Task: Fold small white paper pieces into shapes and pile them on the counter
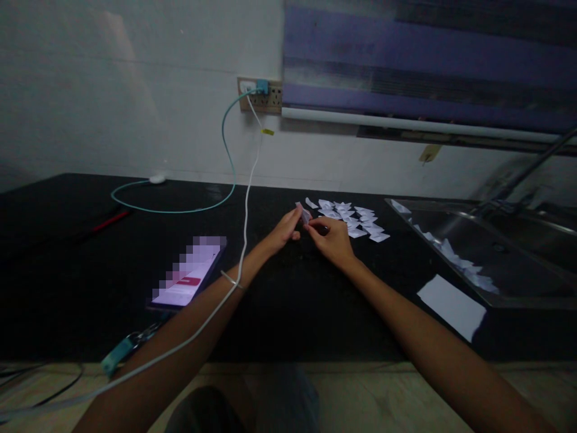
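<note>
A small folded piece of white paper (303,213) is held up between my two hands above the black counter. My left hand (285,231) grips its left side near the fingertips. My right hand (332,239) pinches its lower right edge between thumb and fingers. Just behind and to the right, several folded white paper pieces (372,228) lie in loose rows on the counter. More folded paper pieces (464,263) line the left rim of the sink. A flat white sheet of paper (453,307) rests on the counter right of my right forearm.
A phone (192,273) with a lit screen lies left of my left forearm, near a teal key fob (118,355). A white cable (246,228) crosses over that forearm from the wall socket (261,96). A teal cable (180,211) loops behind. The metal sink (491,231) is at right.
</note>
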{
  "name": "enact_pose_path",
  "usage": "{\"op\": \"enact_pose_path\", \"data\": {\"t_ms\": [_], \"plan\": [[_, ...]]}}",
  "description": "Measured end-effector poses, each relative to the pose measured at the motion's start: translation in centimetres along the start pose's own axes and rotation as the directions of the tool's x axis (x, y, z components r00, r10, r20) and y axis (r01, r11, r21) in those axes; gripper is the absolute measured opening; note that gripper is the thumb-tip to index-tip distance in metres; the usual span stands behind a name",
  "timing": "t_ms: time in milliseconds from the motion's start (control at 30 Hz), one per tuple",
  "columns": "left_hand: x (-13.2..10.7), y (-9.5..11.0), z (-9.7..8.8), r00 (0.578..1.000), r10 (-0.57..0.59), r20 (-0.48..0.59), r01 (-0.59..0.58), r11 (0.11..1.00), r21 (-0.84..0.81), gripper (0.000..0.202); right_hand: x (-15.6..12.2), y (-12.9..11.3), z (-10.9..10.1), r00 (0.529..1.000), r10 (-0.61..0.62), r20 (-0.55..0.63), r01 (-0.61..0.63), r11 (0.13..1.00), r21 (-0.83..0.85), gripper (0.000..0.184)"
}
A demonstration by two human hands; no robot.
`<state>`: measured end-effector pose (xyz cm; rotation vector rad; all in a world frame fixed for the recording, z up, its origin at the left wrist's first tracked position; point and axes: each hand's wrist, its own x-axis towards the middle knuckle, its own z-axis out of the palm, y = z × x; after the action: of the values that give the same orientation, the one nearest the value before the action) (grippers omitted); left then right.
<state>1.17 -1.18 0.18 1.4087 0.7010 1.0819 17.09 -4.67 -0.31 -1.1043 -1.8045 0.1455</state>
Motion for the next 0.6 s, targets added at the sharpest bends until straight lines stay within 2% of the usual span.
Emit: {"op": "enact_pose_path", "data": {"t_ms": [167, 267, 367, 500, 600], "plan": [[0.0, -0.4, 0.5, 1.0, -0.015, 0.007, 0.014, 0.999, 0.052, 0.047, -0.1, -0.3, 0.0, 0.999, 0.003, 0.047, -0.003, 1.0, 0.011, 0.014], [-0.3, -0.2, 0.5, 1.0, -0.017, -0.025, 0.016, 1.0, -0.02, 0.039, -0.1, -0.8, -0.1, 0.998, 0.018, 0.059, -0.019, 1.0, 0.021, 0.015], [-0.8, 0.4, 0.2, 1.0, -0.015, 0.001, 0.015, 0.994, -0.108, 0.033, 0.2, -1.4, -0.6, 0.997, 0.065, 0.049, -0.068, 0.996, 0.057, 0.02], [-0.8, 0.6, -0.5, 0.984, -0.014, 0.175, 0.039, 0.989, -0.143, 0.036, 1.1, -1.0, -1.5, 0.972, 0.235, 0.026, -0.233, 0.931, 0.281, 0.03], [-0.4, 0.3, -0.8, 0.948, -0.038, 0.316, 0.063, 0.996, -0.069, 0.038, 1.6, -0.1, -1.9, 0.929, 0.338, 0.148, -0.368, 0.818, 0.442, 0.032]]}}
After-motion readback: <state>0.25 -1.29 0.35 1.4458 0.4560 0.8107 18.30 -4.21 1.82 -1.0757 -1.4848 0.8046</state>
